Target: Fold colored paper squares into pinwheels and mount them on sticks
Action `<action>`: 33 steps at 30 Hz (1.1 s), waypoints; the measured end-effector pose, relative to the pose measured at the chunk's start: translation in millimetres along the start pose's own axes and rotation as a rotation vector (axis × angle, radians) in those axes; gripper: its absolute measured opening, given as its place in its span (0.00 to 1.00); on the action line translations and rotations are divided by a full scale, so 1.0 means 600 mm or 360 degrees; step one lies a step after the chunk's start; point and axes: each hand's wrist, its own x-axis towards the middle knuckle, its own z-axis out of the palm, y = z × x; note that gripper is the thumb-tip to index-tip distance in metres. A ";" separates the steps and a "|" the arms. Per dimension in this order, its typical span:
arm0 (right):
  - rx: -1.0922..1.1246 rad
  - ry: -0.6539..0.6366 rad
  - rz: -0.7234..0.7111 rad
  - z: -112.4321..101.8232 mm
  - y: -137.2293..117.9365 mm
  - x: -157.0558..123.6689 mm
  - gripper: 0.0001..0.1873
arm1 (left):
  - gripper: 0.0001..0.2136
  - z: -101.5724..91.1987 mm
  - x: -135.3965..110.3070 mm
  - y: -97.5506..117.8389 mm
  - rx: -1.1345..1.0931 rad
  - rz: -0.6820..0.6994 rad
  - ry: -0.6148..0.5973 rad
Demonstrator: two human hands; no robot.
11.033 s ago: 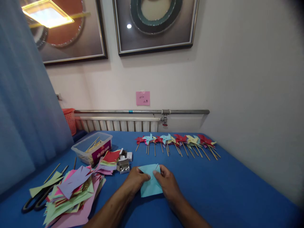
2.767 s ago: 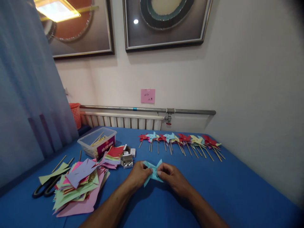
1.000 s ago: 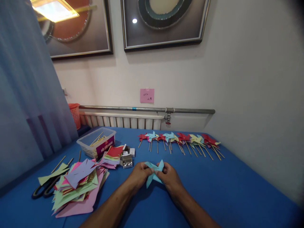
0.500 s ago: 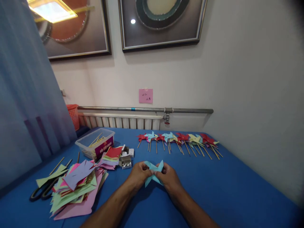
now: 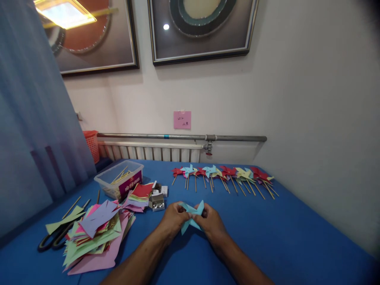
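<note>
A light blue paper pinwheel [image 5: 192,213], folded into points, sits just above the blue table between my two hands. My left hand [image 5: 173,219] pinches its left side with closed fingers. My right hand [image 5: 210,222] pinches its centre and right side, fingers closed too. A row of finished pinwheels on sticks [image 5: 225,176], red, blue and yellow, lies farther back on the table.
A heap of cut coloured paper squares [image 5: 95,233] lies to the left, with black scissors [image 5: 50,241] beside it. A clear plastic box of wooden sticks [image 5: 118,183], a smaller paper stack [image 5: 139,196] and a small box of pins [image 5: 157,202] stand behind. A radiator and pipe run along the wall.
Eleven seconds ago the blue paper was a flat cut square; its corners are now folded to the centre. Over the last second my hands drew slightly closer together on it.
</note>
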 end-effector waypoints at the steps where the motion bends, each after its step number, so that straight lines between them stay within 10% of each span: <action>1: 0.0000 -0.0003 0.0002 0.000 0.001 0.001 0.16 | 0.13 0.000 0.002 -0.003 0.0002 0.0005 0.0013; 28: 0.0154 -0.0015 0.0170 -0.001 0.016 0.007 0.18 | 0.16 -0.013 0.007 0.010 0.0233 0.0158 0.0042; 33: 0.0287 -0.0010 0.0277 -0.008 0.009 0.004 0.16 | 0.10 -0.083 0.007 0.060 0.1152 0.0346 0.0498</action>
